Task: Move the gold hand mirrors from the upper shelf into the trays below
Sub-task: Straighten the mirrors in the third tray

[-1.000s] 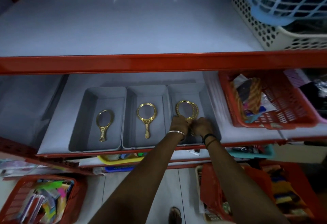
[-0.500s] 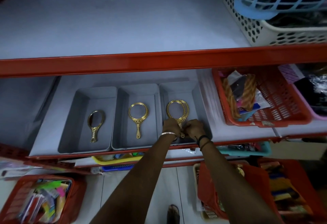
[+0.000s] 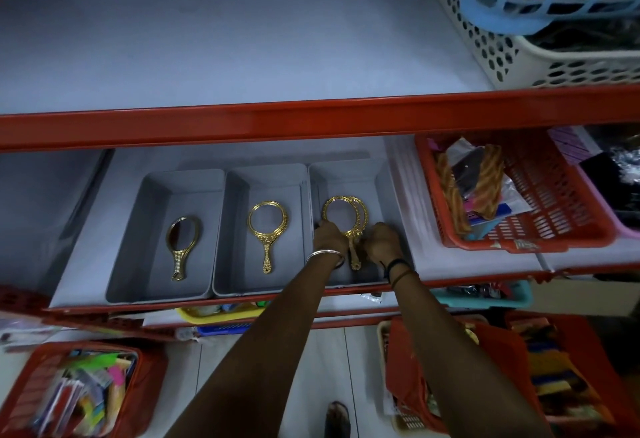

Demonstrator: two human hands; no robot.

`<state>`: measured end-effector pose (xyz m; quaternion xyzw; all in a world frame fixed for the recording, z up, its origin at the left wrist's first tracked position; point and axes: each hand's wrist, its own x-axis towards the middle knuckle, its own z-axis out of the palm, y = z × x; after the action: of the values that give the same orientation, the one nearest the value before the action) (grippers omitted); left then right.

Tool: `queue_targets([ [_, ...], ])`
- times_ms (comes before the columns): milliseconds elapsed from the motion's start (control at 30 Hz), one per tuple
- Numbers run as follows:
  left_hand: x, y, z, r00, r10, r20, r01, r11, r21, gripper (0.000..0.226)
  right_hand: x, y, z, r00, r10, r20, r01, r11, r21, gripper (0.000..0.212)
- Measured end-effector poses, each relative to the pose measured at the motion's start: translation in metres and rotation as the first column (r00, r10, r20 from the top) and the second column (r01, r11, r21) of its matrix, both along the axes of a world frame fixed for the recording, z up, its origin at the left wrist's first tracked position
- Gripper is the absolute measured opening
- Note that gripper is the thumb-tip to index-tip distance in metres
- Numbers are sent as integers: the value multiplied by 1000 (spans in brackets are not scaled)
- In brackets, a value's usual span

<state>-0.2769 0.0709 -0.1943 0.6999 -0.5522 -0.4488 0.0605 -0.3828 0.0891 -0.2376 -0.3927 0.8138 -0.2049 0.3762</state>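
Three grey trays are sitting side by side on the lower shelf (image 3: pixel 433 257). Left tray (image 3: pixel 128 264) is holding one mirror (image 3: pixel 181 242); middle tray (image 3: pixel 228 264) another (image 3: pixel 267 229). In the right tray (image 3: pixel 384 188), both hands are resting on stacked mirrors (image 3: pixel 344 216): left hand (image 3: pixel 330 236) fingers gripping the rim, right hand (image 3: pixel 381 242) fingers curled beside the handle, grip indeterminable.

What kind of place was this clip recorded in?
Probably a small shop's stock shelving: red-edged metal shelves, gold hand mirrors sorted into grey trays, and red baskets of packaged goods.
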Motion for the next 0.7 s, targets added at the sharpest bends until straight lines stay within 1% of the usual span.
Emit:
queue_targets([
  [100, -3, -6, 1, 1000, 6, -6, -6, 1000, 15, 67, -3, -11, 5, 1000, -19, -12, 18, 995, -103, 26],
  [167, -5, -10, 1, 1000, 23, -8, -23, 1000, 15, 63, -3, -16, 6, 1000, 10, -5, -11, 992, -128, 27],
  [267, -6, -14, 1, 1000, 16, 0, -16, 1000, 15, 60, -3, -20, 4, 1000, 10, 11, -8, 990, -140, 29],
  [400, -7, -16, -1, 1000, 16, 7, -15, 1000, -6, 56, -2, -20, 3, 1000, 9, -18, -11, 989, -150, 28],
  [700, -12, -17, -7, 1000, -1, -24, 1, 999, -35, 58, -2, -19, 1, 999, 1, -51, -10, 985, -174, 27],
])
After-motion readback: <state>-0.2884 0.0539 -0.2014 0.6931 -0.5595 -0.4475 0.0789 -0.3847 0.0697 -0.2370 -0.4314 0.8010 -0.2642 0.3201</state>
